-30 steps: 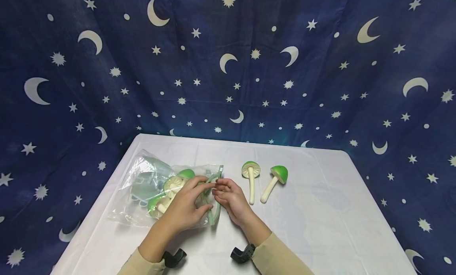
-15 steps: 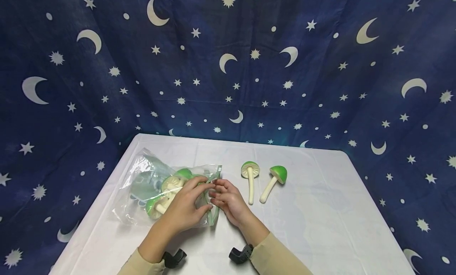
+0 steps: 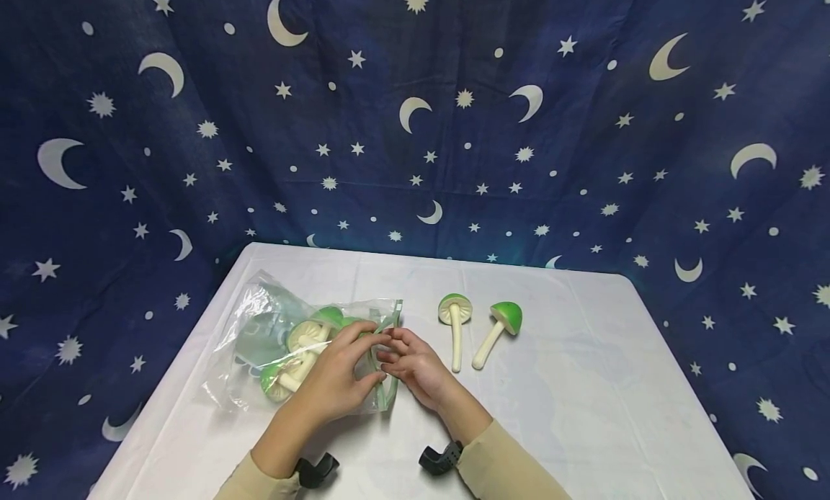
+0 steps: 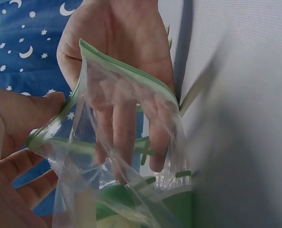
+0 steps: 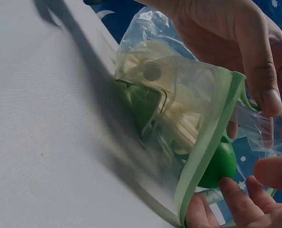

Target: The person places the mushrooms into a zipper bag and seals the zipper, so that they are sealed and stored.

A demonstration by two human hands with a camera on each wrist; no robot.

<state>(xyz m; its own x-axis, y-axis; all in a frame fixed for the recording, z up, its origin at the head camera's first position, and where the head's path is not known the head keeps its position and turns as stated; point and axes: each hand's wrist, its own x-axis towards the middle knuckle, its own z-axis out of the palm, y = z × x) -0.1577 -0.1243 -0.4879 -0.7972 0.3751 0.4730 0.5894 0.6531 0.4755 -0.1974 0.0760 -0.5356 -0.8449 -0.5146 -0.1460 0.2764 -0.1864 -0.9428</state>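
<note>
A clear zip bag (image 3: 223, 370) with a green zip edge lies on the left of the table, holding several toy mushrooms (image 3: 305, 338) with green caps and cream stems. My left hand (image 3: 337, 374) is over its mouth. In the left wrist view, the left thumb and fingers hold one side of the green edge. My right hand (image 3: 421, 370) reaches into the mouth from the right, its fingers (image 4: 124, 128) extended and seen through the plastic. In the right wrist view, a right fingertip is at a green cap (image 5: 221, 164). Whether it touches the cap is unclear.
Two loose toy mushrooms lie right of the hands, one with a stem pointing straight toward me (image 3: 457, 334), one slanted (image 3: 499, 333). A white cloth covers the table (image 3: 583, 385). A dark blue curtain (image 3: 363, 197) with moons and stars hangs behind.
The mushrooms in the bag have shifted slightly left. The right fingers have moved slightly left, further into the bag's mouth. My left hand stays nearly still.
</note>
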